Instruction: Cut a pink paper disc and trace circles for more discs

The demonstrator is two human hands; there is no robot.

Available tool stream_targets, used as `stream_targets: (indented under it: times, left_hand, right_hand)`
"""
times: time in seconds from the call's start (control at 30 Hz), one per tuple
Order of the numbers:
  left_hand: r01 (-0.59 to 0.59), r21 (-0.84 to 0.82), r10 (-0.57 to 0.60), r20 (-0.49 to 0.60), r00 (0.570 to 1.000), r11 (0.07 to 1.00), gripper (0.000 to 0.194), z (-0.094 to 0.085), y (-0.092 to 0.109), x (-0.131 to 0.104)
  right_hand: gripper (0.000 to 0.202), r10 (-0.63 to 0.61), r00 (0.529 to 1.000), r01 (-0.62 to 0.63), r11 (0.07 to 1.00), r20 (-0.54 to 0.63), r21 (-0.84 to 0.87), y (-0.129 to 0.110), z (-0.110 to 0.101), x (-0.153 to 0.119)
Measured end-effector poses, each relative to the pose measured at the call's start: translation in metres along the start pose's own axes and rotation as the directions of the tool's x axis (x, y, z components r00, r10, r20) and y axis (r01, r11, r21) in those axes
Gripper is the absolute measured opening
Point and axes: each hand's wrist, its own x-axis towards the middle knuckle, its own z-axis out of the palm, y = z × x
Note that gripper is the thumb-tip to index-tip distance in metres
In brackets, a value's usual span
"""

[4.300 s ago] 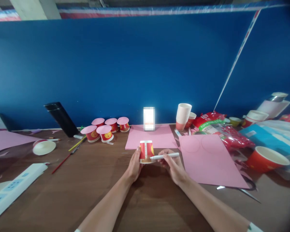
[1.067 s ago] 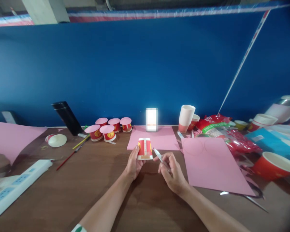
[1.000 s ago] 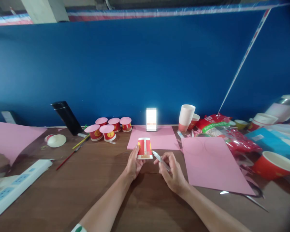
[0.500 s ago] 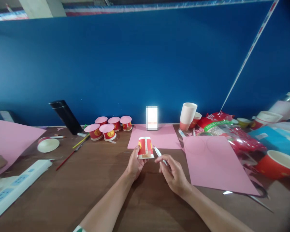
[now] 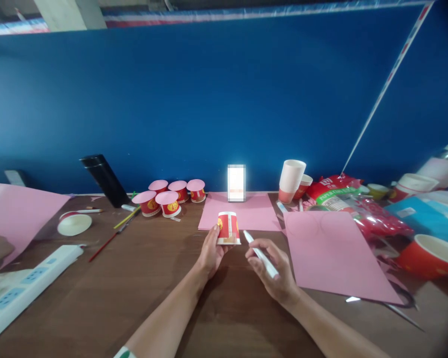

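Left hand (image 5: 212,252) fingers grip inverted paper cup (image 5: 228,228), mouth hidden; right hand (image 5: 274,271) fingers pinch white pen (image 5: 260,254), tip indistinct.

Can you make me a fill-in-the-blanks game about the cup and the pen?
1. The left hand holds a small ____ paper cup standing upside down.
2. The right hand holds a ____ pen.
3. The paper sheet right of the hands is ____.
4. The wall behind the table is ____.

Missing words: red, white, pink, blue
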Motion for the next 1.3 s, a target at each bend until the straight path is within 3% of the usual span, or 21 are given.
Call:
stream_targets:
  times: [0.13,0.3,0.73,1.03,1.3]
  left_hand:
    - [0.005,0.000,-0.005,0.003,1.000,1.000,0.031,0.000,-0.001,0.000]
    - [0.022,0.014,-0.022,0.008,1.000,1.000,0.037,0.002,0.002,-0.002]
    - [0.019,0.018,-0.019,0.026,0.999,1.000,0.036,0.002,0.001,-0.002]
    - [0.018,0.014,-0.019,0.029,0.999,1.000,0.035,0.001,-0.001,-0.001]
    - [0.013,0.011,-0.013,0.040,0.999,1.000,0.033,-0.001,-0.003,0.000]
  right_hand:
    - [0.020,0.001,0.999,-0.001,1.000,-0.036,0.004,-0.003,-0.001,-0.002]
    - [0.019,0.095,0.995,-0.097,0.993,0.035,0.065,-0.005,0.001,0.000]
    - [0.021,0.241,0.970,-0.237,0.950,0.005,0.204,0.007,0.002,0.004]
    - [0.024,0.167,0.986,-0.169,0.984,0.028,0.062,-0.004,0.004,0.006]
    - [0.023,0.158,0.986,-0.161,0.985,0.048,0.065,-0.007,0.004,0.009]
